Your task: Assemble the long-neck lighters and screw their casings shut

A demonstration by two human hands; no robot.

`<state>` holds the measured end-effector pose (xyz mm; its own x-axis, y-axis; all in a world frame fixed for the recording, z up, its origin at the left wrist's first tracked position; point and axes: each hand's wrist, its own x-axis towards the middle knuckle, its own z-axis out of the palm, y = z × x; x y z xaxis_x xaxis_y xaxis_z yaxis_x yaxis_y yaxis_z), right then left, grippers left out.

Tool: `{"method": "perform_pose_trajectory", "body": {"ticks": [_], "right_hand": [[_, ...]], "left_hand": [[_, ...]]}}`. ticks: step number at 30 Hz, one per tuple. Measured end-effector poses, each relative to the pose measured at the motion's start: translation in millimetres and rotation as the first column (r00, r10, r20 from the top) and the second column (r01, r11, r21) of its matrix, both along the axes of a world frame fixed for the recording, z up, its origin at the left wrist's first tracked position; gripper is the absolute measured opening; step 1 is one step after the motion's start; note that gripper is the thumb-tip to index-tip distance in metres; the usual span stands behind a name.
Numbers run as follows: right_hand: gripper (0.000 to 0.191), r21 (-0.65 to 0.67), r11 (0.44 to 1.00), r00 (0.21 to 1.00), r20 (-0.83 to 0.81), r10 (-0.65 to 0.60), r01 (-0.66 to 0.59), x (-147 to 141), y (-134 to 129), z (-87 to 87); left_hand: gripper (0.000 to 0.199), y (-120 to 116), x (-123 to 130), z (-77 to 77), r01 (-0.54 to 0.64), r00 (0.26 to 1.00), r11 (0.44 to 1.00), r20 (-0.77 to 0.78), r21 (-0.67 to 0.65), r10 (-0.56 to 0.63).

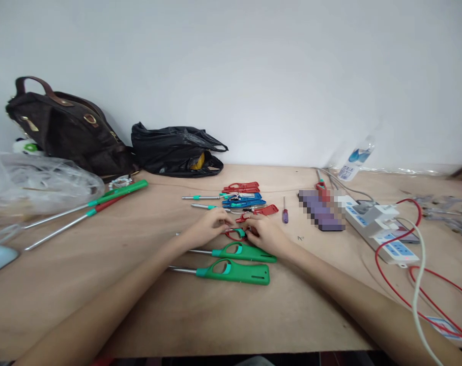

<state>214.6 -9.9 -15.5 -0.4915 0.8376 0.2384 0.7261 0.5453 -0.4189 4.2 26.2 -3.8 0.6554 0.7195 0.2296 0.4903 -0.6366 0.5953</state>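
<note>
My left hand (211, 226) and my right hand (267, 234) meet over an opened red gas lighter (236, 235) with a green trigger. The left fingers curl in a pinch at its barrel side; their tips partly hide what they hold. My right fingers bend closed at its handle end, and what lies between them is hidden too. Just behind lie a red lighter half (269, 209), an opened blue lighter (244, 202) with inner parts showing, and red casings (240, 187). Nearer me rest two whole green lighters, one (250, 252) beside my right wrist, the other (234, 272) in front.
A purple-handled screwdriver (285, 216) and tiny screws (300, 238) lie to the right. Beyond are a purple box-like object (328, 216), a power strip (391, 249) with cables, and a bottle (356, 158). Bags (173, 152) stand at the back; long lighters (118, 191) lie left.
</note>
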Motion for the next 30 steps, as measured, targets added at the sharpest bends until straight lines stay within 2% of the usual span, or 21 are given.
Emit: {"method": "perform_pose_trajectory", "body": {"ticks": [3, 6, 10, 16, 17, 19, 20, 22, 26, 30], "right_hand": [[0.022, -0.001, 1.000, 1.000, -0.002, -0.003, 0.003, 0, 0, -1.2], [0.023, -0.014, 1.000, 1.000, 0.006, -0.014, 0.014, -1, -1, -3.0], [0.025, -0.021, 0.999, 0.999, 0.002, -0.044, 0.044, -3, -3, -4.8], [0.018, -0.086, 0.995, 0.998, -0.017, -0.056, 0.055, 8, 5, 2.4], [0.018, -0.054, 0.994, 0.996, 0.013, -0.092, 0.092, 13, 8, 4.0], [0.018, 0.126, 0.975, 0.968, 0.151, -0.203, 0.185, 24, 16, 5.9], [0.018, 0.213, 0.959, 0.941, 0.242, -0.237, 0.187, 30, 19, 5.9], [0.014, 0.293, 0.946, 0.891, 0.381, -0.249, 0.140, 40, 27, 4.1], [0.018, 0.307, 0.951, 0.878, 0.447, -0.171, 0.029, 54, 38, -1.1], [0.018, 0.264, 0.965, 0.941, 0.325, -0.098, 0.010, 64, 42, 2.6]], "left_hand": [[0.015, 4, -9, 9.3, -0.072, 0.997, 0.997, -0.012, -0.013, 0.071], [0.008, 2, -12, 14.6, -0.051, 0.991, 0.998, -0.129, -0.024, 0.047], [0.006, -3, -6, 12.5, -0.035, 0.979, 0.999, -0.199, 0.026, 0.040], [0.016, -4, -3, 5.1, -0.024, 0.968, 0.996, -0.247, 0.081, 0.044], [0.017, -4, -4, 4.3, -0.017, 0.969, 0.996, -0.245, 0.093, 0.039], [0.017, -4, -4, 3.0, -0.008, 0.970, 0.992, -0.239, 0.125, 0.038], [0.017, -4, -5, 2.5, -0.005, 0.971, 0.990, -0.236, 0.141, 0.038], [0.017, -4, -5, 1.8, 0.004, 0.973, 0.987, -0.230, 0.162, 0.034], [0.014, -4, -4, 1.6, 0.007, 0.975, 0.986, -0.222, 0.167, 0.031], [0.017, -5, -3, 3.3, -0.006, 0.971, 0.984, -0.234, 0.175, 0.047]]}}
